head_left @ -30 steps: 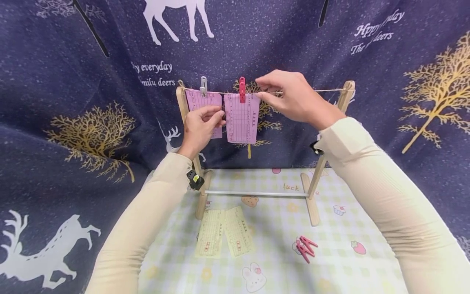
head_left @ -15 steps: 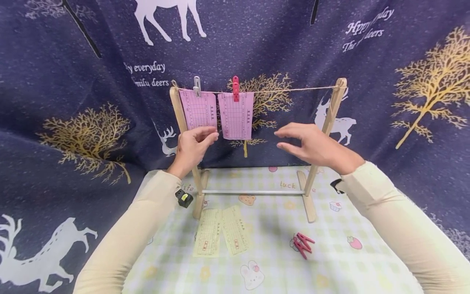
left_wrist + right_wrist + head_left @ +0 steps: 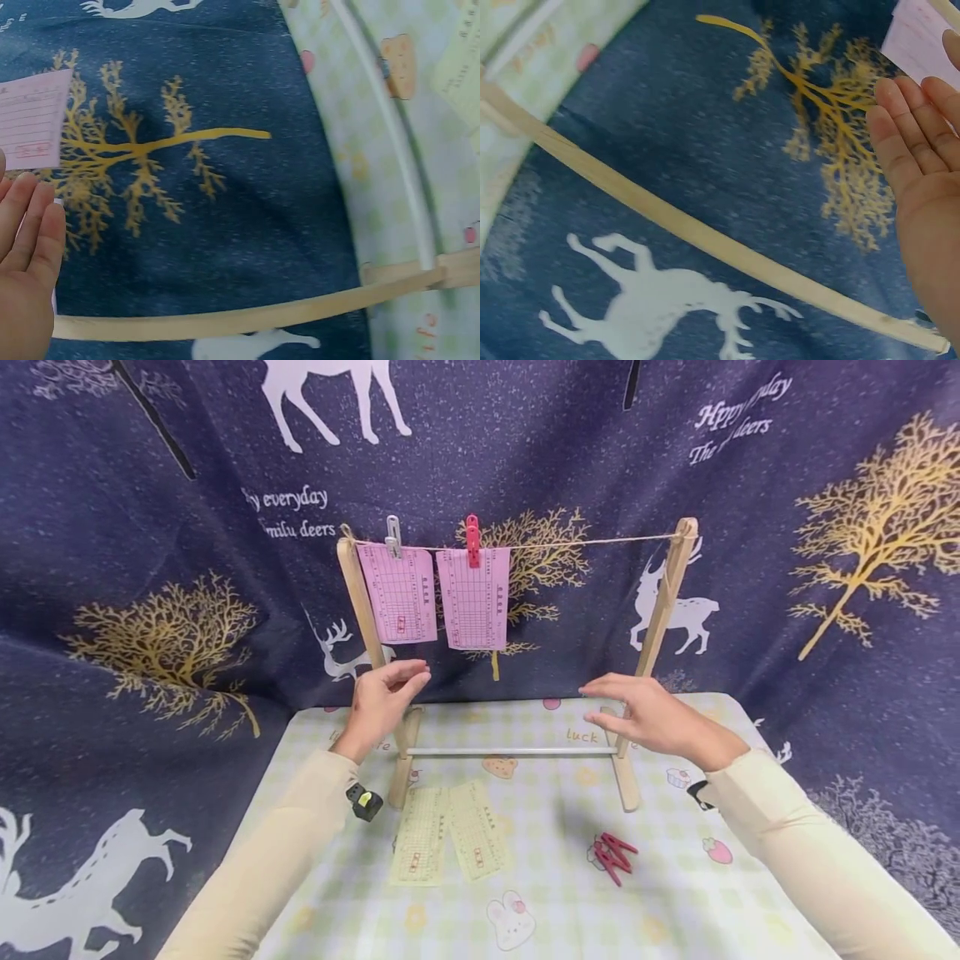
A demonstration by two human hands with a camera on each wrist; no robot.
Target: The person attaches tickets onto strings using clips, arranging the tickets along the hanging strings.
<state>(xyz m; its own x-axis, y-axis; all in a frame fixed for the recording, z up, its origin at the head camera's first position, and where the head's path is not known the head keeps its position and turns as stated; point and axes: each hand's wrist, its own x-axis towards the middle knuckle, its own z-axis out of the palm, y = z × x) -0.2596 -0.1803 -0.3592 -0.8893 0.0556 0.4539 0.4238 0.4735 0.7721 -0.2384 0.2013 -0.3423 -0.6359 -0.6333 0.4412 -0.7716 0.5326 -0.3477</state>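
Two empty hands [image 3: 378,702] [image 3: 648,717], left barely parted, right wider; two pink slips [image 3: 472,602], two yellow slips [image 3: 420,835], four clips [image 3: 472,542].

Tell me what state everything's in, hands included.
Wooden rack: upright.
String: stretched across rack.
Left pink slip: hanging, clipped.
Right pink slip: hanging, clipped.
Gray clip: clamped.
Red clip: clamped.
Yellow slips: lying on tablecloth, unclipped.
Pink clothespins: lying loose.
Left hand: empty.
Right hand: empty, thumb apart.
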